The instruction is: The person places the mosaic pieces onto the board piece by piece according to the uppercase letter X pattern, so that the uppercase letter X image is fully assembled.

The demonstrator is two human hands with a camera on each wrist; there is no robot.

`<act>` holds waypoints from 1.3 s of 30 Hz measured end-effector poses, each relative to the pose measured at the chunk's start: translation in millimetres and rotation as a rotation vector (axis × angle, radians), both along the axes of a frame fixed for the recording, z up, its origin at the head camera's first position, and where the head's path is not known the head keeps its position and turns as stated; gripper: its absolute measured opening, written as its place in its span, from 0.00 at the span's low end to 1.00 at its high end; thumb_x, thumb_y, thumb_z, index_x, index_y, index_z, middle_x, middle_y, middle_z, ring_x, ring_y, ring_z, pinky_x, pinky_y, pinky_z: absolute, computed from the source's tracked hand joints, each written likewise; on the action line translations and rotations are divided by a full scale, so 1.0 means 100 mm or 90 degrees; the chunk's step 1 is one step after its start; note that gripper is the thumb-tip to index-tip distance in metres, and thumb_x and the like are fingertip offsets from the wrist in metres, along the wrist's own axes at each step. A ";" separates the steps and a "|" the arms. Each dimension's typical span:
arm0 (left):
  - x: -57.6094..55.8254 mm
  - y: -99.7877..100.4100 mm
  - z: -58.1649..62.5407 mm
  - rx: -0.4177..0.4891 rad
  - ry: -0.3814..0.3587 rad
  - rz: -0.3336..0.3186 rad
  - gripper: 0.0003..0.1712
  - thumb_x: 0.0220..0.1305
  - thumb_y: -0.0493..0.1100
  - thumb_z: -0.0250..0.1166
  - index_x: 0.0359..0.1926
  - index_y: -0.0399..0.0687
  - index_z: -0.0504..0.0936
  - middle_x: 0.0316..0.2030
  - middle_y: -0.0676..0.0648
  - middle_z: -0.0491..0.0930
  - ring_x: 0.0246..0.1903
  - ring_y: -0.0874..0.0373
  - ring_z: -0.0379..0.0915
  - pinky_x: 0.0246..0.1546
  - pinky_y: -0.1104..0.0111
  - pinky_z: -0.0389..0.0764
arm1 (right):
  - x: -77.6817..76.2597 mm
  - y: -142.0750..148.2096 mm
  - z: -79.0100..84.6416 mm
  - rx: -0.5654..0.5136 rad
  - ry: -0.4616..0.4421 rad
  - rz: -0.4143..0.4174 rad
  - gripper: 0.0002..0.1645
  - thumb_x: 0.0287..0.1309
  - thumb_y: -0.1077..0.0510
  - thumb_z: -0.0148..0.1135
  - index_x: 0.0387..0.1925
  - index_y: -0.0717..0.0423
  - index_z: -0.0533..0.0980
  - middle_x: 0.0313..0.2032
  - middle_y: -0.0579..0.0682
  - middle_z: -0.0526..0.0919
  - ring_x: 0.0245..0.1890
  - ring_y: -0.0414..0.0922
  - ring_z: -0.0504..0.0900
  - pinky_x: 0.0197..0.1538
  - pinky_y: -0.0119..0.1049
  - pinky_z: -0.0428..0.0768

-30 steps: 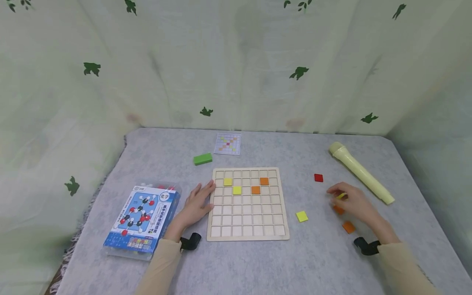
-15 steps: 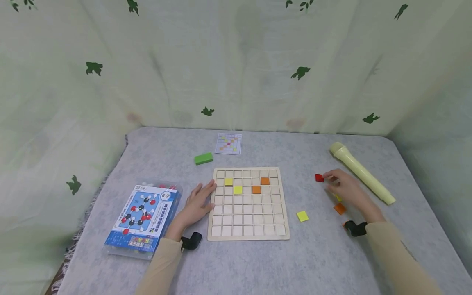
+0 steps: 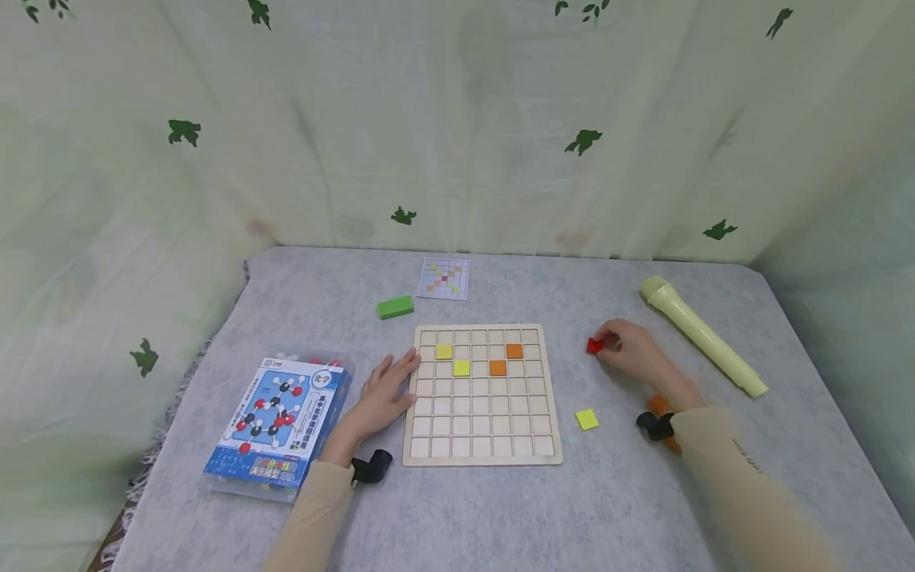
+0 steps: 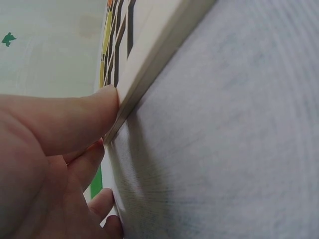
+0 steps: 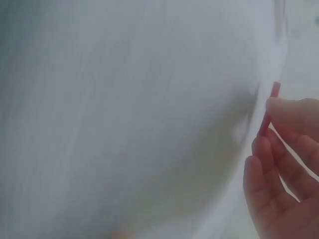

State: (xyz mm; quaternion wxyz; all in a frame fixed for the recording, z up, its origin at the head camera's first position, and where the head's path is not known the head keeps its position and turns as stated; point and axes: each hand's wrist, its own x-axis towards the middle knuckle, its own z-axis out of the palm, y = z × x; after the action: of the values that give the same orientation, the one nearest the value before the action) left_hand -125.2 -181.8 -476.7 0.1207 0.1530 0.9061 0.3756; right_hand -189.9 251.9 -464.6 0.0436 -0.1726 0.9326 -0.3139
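A wooden board holds yellow tiles and orange tiles, two each. A left hand touches its left edge; right of the board, a right hand pinches a red tile. Left of the board lies a blue box.

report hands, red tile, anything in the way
Right hand pinches red tile, right of grid board. Left hand touches grid board's left edge. Loose yellow tile off red tile's direct line to grid board.
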 end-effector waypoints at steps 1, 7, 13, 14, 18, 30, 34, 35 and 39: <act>0.00 0.00 0.00 0.000 -0.003 0.000 0.36 0.65 0.33 0.58 0.72 0.38 0.56 0.73 0.42 0.46 0.71 0.37 0.29 0.63 0.38 0.37 | 0.02 -0.10 0.01 -0.009 -0.008 0.010 0.11 0.51 0.70 0.65 0.39 0.64 0.78 0.37 0.54 0.79 0.38 0.51 0.77 0.42 0.46 0.77; 0.00 0.00 0.01 -0.008 -0.021 0.004 0.37 0.66 0.34 0.58 0.73 0.40 0.54 0.74 0.44 0.45 0.71 0.39 0.27 0.63 0.38 0.35 | 0.14 -0.82 0.06 -0.049 -0.056 0.103 0.12 0.53 0.67 0.66 0.41 0.58 0.79 0.38 0.46 0.79 0.39 0.45 0.76 0.44 0.41 0.77; -0.01 0.01 0.01 -0.010 -0.024 0.007 0.37 0.66 0.34 0.58 0.73 0.41 0.54 0.74 0.44 0.45 0.71 0.39 0.27 0.64 0.39 0.36 | 0.23 -1.41 0.09 -0.025 -0.047 0.207 0.10 0.53 0.66 0.66 0.39 0.56 0.79 0.36 0.44 0.78 0.35 0.41 0.74 0.40 0.34 0.76; -0.01 0.01 0.01 -0.011 -0.024 0.008 0.37 0.66 0.34 0.58 0.73 0.41 0.54 0.74 0.44 0.45 0.71 0.40 0.27 0.64 0.39 0.36 | 0.24 -1.47 0.09 -0.012 -0.043 0.218 0.09 0.53 0.66 0.66 0.38 0.56 0.79 0.35 0.44 0.77 0.34 0.41 0.74 0.39 0.32 0.76; -0.01 0.01 0.00 -0.013 -0.020 0.006 0.37 0.66 0.34 0.58 0.73 0.41 0.54 0.74 0.44 0.45 0.71 0.39 0.27 0.64 0.39 0.36 | 0.27 -1.67 0.10 0.035 -0.034 0.234 0.08 0.53 0.68 0.66 0.35 0.56 0.78 0.33 0.44 0.74 0.31 0.41 0.71 0.36 0.32 0.73; 0.00 0.01 0.01 -0.012 -0.025 0.009 0.37 0.66 0.34 0.57 0.73 0.41 0.54 0.74 0.45 0.44 0.71 0.40 0.27 0.64 0.40 0.35 | 0.31 -1.18 0.16 -0.050 -0.050 0.160 0.09 0.53 0.69 0.63 0.38 0.59 0.78 0.36 0.47 0.79 0.35 0.43 0.74 0.41 0.38 0.76; 0.00 0.02 0.01 -0.015 -0.025 0.011 0.37 0.66 0.34 0.58 0.73 0.41 0.54 0.74 0.44 0.44 0.71 0.40 0.27 0.65 0.41 0.35 | 0.39 -0.63 0.17 -0.051 -0.039 0.099 0.10 0.53 0.70 0.64 0.40 0.61 0.79 0.37 0.50 0.81 0.36 0.44 0.76 0.40 0.40 0.77; 0.00 0.02 0.01 -0.013 -0.026 0.010 0.37 0.66 0.34 0.58 0.73 0.41 0.54 0.74 0.44 0.44 0.71 0.40 0.27 0.65 0.41 0.35 | 0.42 -0.48 0.17 -0.047 -0.032 0.082 0.11 0.53 0.70 0.64 0.40 0.62 0.79 0.38 0.51 0.81 0.36 0.45 0.76 0.40 0.40 0.78; 0.00 0.02 0.02 -0.010 -0.022 0.006 0.37 0.66 0.34 0.57 0.73 0.40 0.54 0.74 0.44 0.45 0.71 0.39 0.27 0.64 0.40 0.35 | 0.59 0.08 0.14 -0.023 -0.011 0.011 0.12 0.54 0.70 0.64 0.42 0.61 0.78 0.39 0.50 0.81 0.37 0.46 0.77 0.39 0.40 0.79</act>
State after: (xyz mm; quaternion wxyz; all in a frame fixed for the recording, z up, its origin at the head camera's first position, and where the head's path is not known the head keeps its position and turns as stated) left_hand -125.1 -179.9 -475.1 0.1360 0.1411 0.9073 0.3719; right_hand -131.4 260.0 -450.3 0.0512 -0.1784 0.9249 -0.3317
